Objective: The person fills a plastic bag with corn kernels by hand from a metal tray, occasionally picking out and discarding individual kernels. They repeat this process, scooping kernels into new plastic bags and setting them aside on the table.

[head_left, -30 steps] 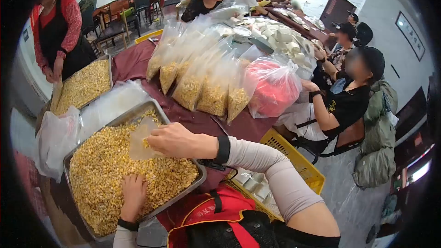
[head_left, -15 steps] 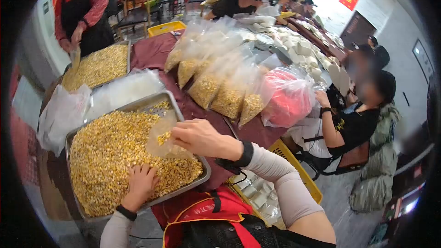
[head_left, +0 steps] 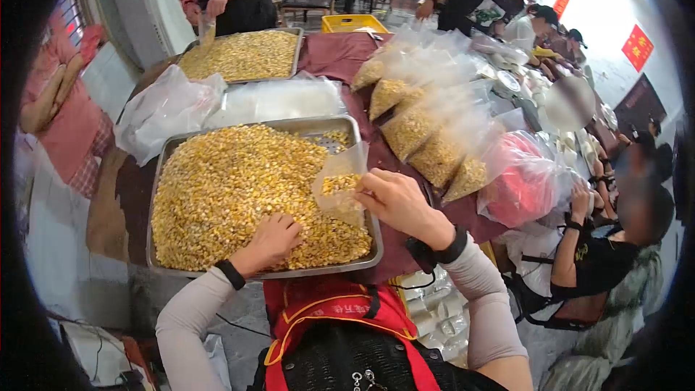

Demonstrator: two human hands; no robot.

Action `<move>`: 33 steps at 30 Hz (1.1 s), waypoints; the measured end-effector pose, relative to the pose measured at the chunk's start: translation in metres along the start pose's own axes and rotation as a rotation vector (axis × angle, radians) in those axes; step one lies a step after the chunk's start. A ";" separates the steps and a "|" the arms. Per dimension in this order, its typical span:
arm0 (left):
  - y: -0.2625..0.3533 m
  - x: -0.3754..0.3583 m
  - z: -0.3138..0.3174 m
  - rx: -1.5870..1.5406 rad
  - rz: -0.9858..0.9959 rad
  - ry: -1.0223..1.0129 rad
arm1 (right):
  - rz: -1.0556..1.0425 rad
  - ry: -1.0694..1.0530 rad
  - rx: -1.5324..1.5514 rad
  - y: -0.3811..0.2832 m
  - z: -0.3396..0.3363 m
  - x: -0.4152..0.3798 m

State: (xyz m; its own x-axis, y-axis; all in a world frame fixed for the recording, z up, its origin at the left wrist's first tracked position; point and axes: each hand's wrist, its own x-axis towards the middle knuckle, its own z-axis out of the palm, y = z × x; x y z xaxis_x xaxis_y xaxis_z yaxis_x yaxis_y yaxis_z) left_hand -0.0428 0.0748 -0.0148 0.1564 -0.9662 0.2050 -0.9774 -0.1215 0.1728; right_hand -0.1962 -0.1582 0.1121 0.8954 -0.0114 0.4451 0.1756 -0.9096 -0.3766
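Note:
A metal tray (head_left: 365, 210) holds a heap of yellow corn kernels (head_left: 224, 192). My left hand (head_left: 274, 241) rests on the kernels near the tray's front edge, its fingers bent and partly sunk among them; whether they hold any kernels is hidden. Over the tray's right side, my right hand (head_left: 394, 201) pinches the edge of a clear plastic bag (head_left: 339, 182). Some kernels lie in that bag, and its lower part touches the heap.
Filled clear bags (head_left: 434, 156) stand in rows right of the tray, beside a pink bundle in plastic (head_left: 517, 181). Behind lie flat plastic bags (head_left: 282, 99) and a second corn tray (head_left: 242, 56), where a co-worker stands. Others sit at right.
The view has turned left, so the tray and bags appear farther right. My left hand's fingers are more bent than before. The co-worker in black at the back now appears more upright.

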 end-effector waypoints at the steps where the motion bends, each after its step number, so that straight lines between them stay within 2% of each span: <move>1: 0.002 0.000 0.000 0.002 -0.011 -0.054 | -0.007 -0.002 0.001 -0.001 -0.001 0.000; 10: -0.005 0.015 -0.004 -0.194 -0.176 -0.173 | 0.000 -0.015 0.002 -0.003 -0.003 -0.001; 12: -0.009 0.018 -0.017 -0.393 -0.278 -0.079 | 0.001 -0.009 -0.008 0.000 -0.001 -0.003; 13: -0.012 0.015 -0.013 -0.406 -0.298 -0.105 | -0.009 -0.019 0.011 -0.001 -0.002 -0.002; 15: -0.025 0.015 -0.005 -0.355 -0.238 0.040 | 0.016 -0.022 0.007 -0.002 -0.001 -0.003; 16: -0.023 0.017 -0.006 -0.363 -0.245 0.026 | 0.019 -0.019 0.009 -0.001 -0.001 -0.003; 18: -0.012 0.014 -0.004 -0.162 -0.059 -0.048 | 0.027 0.010 0.004 0.000 0.004 -0.004; 20: 0.000 0.015 -0.001 -0.124 0.018 -0.099 | 0.020 0.063 -0.041 -0.003 0.011 -0.002; 22: -0.004 0.015 0.010 0.008 -0.073 -0.156 | 0.072 0.129 -0.051 -0.009 0.027 -0.003; 24: -0.009 0.011 0.018 -0.044 -0.005 -0.048 | 0.133 0.170 -0.049 -0.016 0.039 -0.006; 25: -0.009 0.011 0.018 -0.070 0.052 -0.089 | 0.123 0.207 -0.041 -0.019 0.045 -0.008; 27: -0.008 0.013 0.012 -0.151 -0.068 -0.128 | 0.096 0.329 0.015 -0.020 0.058 -0.008; 28: -0.008 0.015 0.010 -0.155 -0.042 -0.143 | 0.123 0.340 0.004 -0.020 0.062 -0.008; 31: -0.011 0.020 0.005 -0.099 -0.176 -0.304 | 0.140 0.390 -0.043 -0.019 0.065 -0.006; 33: -0.007 0.024 0.004 -0.123 -0.083 -0.235 | 0.167 0.387 -0.077 -0.015 0.064 -0.003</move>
State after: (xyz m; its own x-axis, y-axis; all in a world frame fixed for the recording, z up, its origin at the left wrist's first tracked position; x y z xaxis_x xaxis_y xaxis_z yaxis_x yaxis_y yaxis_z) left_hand -0.0329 0.0513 -0.0150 0.1836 -0.9821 -0.0412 -0.9358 -0.1875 0.2987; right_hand -0.1753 -0.1181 0.0648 0.6866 -0.3031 0.6608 -0.0029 -0.9101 -0.4144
